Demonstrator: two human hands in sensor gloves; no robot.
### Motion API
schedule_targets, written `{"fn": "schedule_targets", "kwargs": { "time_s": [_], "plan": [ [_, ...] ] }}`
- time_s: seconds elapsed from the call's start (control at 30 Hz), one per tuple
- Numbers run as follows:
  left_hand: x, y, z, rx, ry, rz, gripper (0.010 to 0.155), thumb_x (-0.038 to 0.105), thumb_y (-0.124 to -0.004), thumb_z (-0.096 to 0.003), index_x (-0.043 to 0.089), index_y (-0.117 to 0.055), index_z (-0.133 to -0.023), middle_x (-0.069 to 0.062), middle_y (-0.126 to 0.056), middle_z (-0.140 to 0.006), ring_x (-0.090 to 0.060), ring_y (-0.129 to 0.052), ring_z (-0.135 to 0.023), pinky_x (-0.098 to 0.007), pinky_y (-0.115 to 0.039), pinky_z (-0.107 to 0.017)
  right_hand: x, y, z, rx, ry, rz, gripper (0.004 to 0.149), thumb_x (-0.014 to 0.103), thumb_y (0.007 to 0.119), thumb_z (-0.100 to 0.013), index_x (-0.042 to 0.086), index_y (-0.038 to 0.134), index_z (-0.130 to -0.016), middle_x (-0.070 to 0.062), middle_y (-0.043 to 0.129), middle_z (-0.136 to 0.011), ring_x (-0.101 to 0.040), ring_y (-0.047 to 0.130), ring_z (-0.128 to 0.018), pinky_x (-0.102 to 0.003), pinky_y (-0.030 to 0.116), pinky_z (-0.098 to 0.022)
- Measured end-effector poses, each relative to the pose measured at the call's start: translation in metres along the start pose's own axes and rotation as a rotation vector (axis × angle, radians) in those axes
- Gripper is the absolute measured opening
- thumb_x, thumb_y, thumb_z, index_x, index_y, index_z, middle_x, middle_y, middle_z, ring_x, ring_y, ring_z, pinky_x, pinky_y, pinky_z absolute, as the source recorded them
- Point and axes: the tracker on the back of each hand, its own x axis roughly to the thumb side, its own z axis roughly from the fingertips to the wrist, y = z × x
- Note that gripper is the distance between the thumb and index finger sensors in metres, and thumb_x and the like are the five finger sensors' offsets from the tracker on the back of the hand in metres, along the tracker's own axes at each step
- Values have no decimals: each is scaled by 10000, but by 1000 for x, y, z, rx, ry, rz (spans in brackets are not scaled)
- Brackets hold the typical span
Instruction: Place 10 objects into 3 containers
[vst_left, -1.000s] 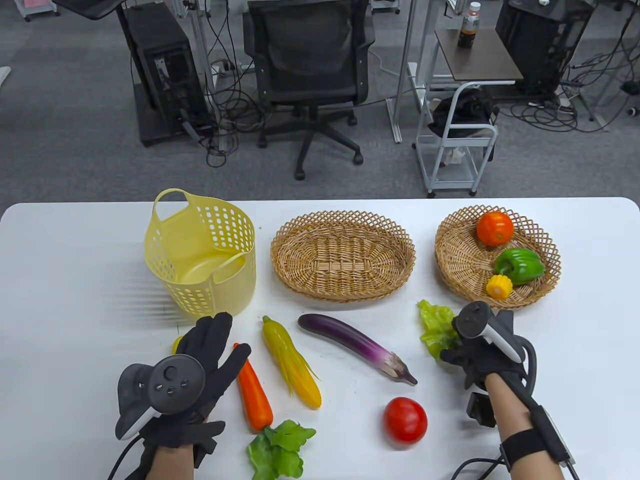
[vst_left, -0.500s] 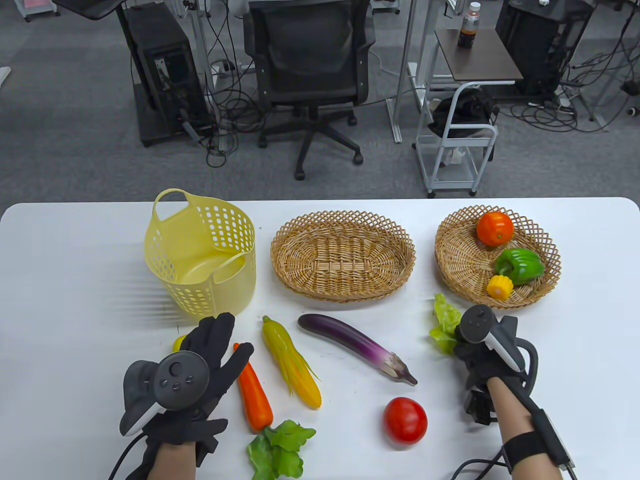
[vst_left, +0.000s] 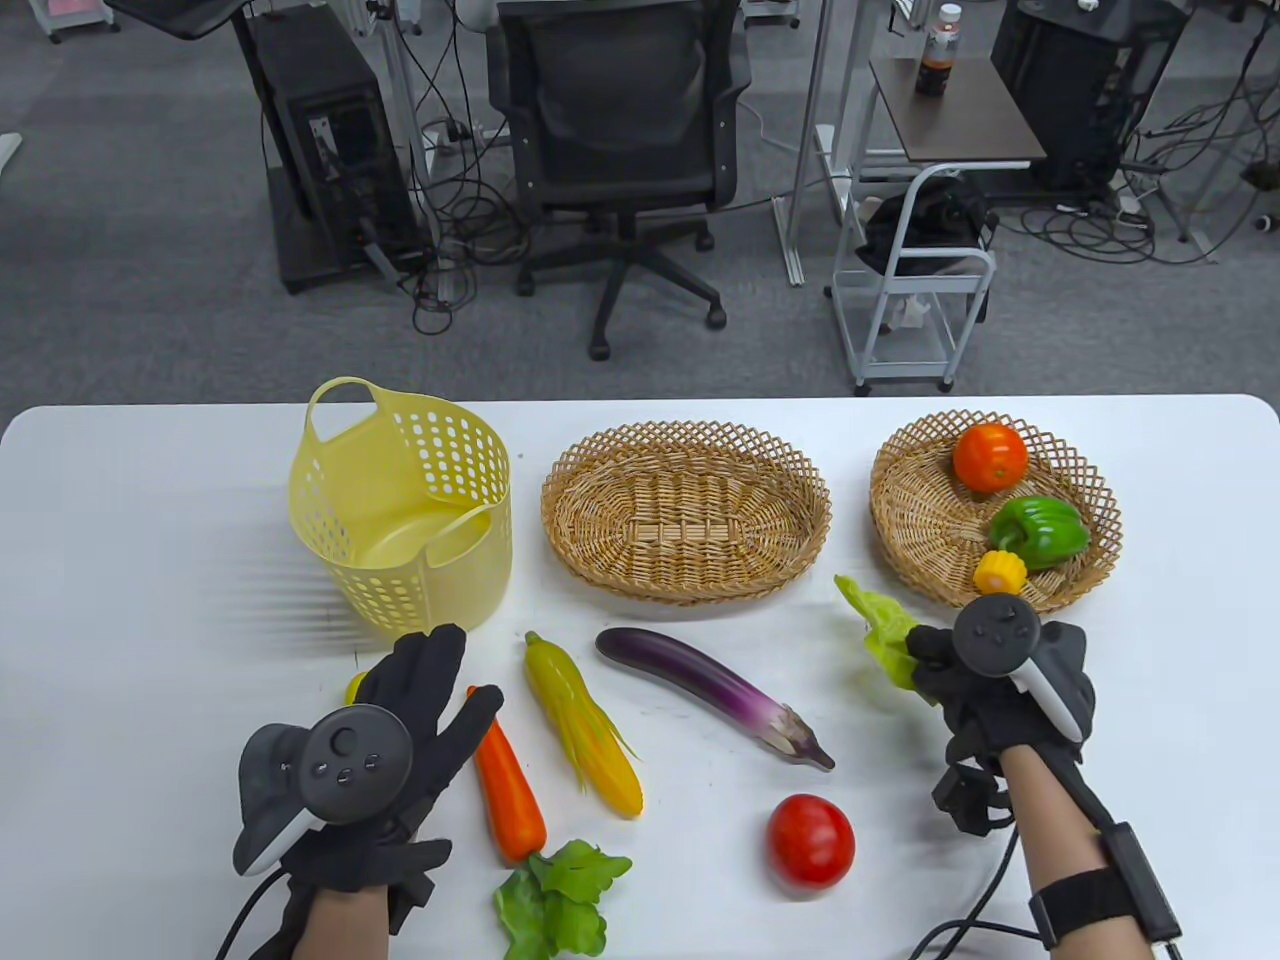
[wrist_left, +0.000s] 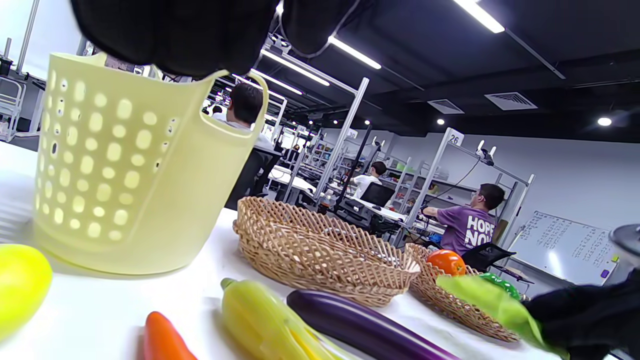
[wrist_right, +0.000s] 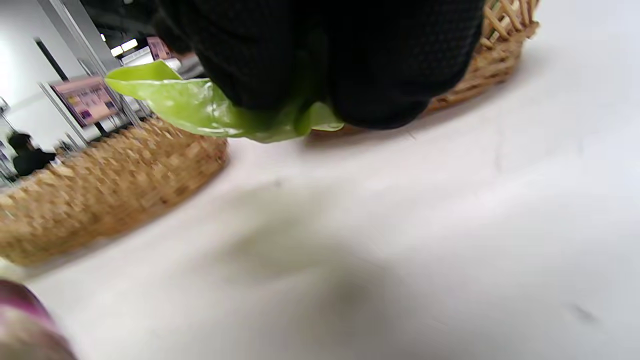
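Green lettuce leaf (vst_left: 877, 628) is pinched in our right hand (vst_left: 1000, 690), off the table (vst_left: 120, 560), at seven o'clock of the round wicker basket (vst_left: 905, 540)'s rim; our left hand (vst_left: 400, 740) lies spread flat.

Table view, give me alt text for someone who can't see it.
The right hand holds a lettuce leaf above the white table, between the empty oval wicker basket and the round wicker basket. The left hand rests open by a carrot.
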Motion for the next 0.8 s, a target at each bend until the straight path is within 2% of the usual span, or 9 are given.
{"fn": "schedule_targets", "kwargs": {
  "time_s": [0.17,0.33,0.43,0.67,0.8],
  "plan": [
    [0,0,0,-1,6,-4,763,623,-467,-664,80,-515,-1197,-333,-591,-1162,-598,-664,-1016,-674,-655,-660,5,-27,-17,-102,90,-172,449,232,789,-572,211,675,-1006,-215,790,-923,-344,857,-685,-376,778,-494],
    [-1,0,0,-4,15,-10,762,621,-469,-663,78,-519,-1195,-335,-603,-1156,-597,-674,-1011,-674,-659,-656,-8,-33,-46,-112,280,-283,442,239,776,-592,213,667,-1020,-214,763,-964,-342,849,-699,-319,775,-436],
    [-4,1,0,4,28,-14,760,620,-469,-664,79,-520,-1194,-336,-602,-1156,-596,-673,-1012,-674,-659,-656,-12,-35,-60,-119,356,-244,439,246,771,-602,218,665,-1026,-204,734,-992,-328,831,-712,-297,769,-420],
    [-10,1,-1,-7,51,-9,761,618,-470,-664,75,-520,-1194,-341,-608,-1151,-597,-683,-1004,-674,-661,-654,-8,-31,-73,-131,376,-229,440,277,761,-610,244,652,-1035,-170,686,-1034,-308,818,-728,-294,761,-436],
    [-10,-1,-3,-11,51,-5,761,618,-469,-665,72,-520,-1193,-339,-615,-1148,-593,-694,-997,-669,-666,-652,-10,-25,-74,-154,368,-246,504,274,713,-622,212,543,-1092,-170,516,-1151,-344,775,-841,-388,746,-569]
  ]
}}
